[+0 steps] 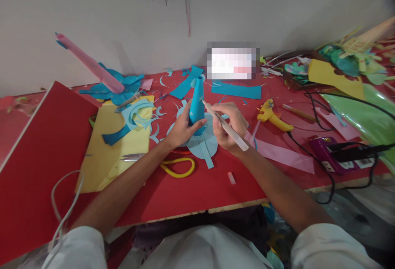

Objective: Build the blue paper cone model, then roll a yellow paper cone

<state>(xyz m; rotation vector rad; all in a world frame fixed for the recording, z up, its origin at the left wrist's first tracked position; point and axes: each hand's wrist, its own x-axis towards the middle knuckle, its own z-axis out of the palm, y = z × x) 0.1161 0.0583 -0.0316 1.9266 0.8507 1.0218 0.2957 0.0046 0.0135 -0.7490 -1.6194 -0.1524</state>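
A blue paper cone [197,100] with pale star marks stands upright near the middle of the red table. My left hand [182,128] is wrapped round its lower part. In my right hand [232,125] is a white marker pen [230,130], gripped like a pencil, its tip at the cone's right side by a pale mark. Whether the tip touches the paper is too small to tell. Light blue paper petals [207,139] spread out under and around the cone, partly hidden by my hands. A small pink cap-like piece [231,178] lies below my right hand.
Yellow-handled scissors [179,167] lie near my left forearm, by yellow paper sheets [105,154]. At right are a yellow glue gun [273,117], a pink paper strip [284,156] and a purple box [330,154] with black cables. A pink paper tube [92,63] rises at back left.
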